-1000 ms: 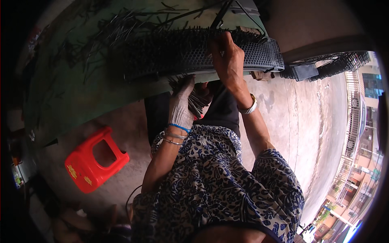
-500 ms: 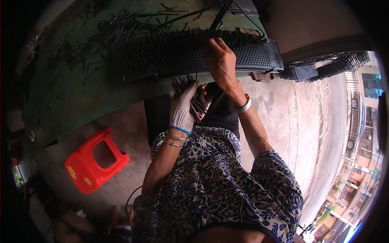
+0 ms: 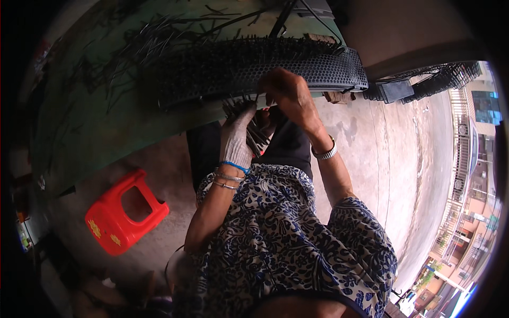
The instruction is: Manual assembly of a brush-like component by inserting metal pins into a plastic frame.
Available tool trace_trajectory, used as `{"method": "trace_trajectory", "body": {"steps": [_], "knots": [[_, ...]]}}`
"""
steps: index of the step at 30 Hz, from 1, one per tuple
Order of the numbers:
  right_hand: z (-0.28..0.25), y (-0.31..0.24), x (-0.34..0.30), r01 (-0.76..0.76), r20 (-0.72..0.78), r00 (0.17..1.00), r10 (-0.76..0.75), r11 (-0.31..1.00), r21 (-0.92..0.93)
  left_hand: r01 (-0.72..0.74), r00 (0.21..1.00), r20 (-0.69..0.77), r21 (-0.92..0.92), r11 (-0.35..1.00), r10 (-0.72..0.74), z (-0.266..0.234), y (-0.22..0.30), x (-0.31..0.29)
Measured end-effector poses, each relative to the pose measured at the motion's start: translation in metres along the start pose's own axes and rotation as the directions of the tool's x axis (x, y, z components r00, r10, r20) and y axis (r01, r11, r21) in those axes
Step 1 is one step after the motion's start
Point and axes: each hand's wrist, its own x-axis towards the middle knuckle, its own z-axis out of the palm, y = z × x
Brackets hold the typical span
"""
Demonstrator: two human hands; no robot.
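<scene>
A long black perforated plastic panel (image 3: pixel 222 69) studded with thin metal pins lies on the green table (image 3: pixel 90 127) in front of me. My left hand (image 3: pixel 236 132), in a dusty glove with bracelets at the wrist, grips a bunch of thin metal pins (image 3: pixel 254 130) just below the table's edge. My right hand (image 3: pixel 289 95), wearing a silver watch, reaches from the bunch up to the panel's near edge, fingers pinched; what they hold is too small to tell.
Loose pins (image 3: pixel 132 42) lie scattered over the table's far left. A red plastic stool (image 3: pixel 124 212) stands on the concrete floor to my left. More black perforated panels (image 3: pixel 424 82) are stacked at the right, beyond them a street and buildings.
My right hand has come down from the panel's top toward the bunch of pins. My left hand has stayed under the table's edge, holding the bunch.
</scene>
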Motion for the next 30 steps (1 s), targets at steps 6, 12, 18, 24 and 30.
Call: {"method": "trace_trajectory", "body": {"steps": [6, 12, 18, 24, 30], "knots": [[-0.003, 0.004, 0.031, 0.192, -0.448, 0.816, -0.365, 0.903, -0.385, 0.105, 0.994, 0.034, -0.080, 0.991, -0.102, -0.004, 0.003, 0.010], [0.002, 0.019, 0.043, 0.283, -0.435, 0.774, -0.460, 0.866, -0.412, 0.084, 0.996, 0.008, 0.011, 0.996, -0.084, 0.002, -0.001, 0.012], [0.000, 0.012, 0.037, 0.270, -0.410, 0.816, -0.407, 0.896, -0.353, 0.030, 0.999, 0.043, 0.043, 0.999, -0.032, 0.004, 0.003, -0.002], [0.004, 0.008, 0.036, 0.279, -0.414, 0.832, -0.371, 0.923, -0.267, -0.001, 0.997, 0.077, 0.036, 0.999, -0.002, -0.001, 0.001, -0.003], [0.006, 0.024, 0.035, 0.264, -0.317, 0.891, -0.325, 0.939, -0.222, -0.011, 0.994, 0.110, 0.066, 0.998, 0.004, -0.004, 0.001, -0.004]]}}
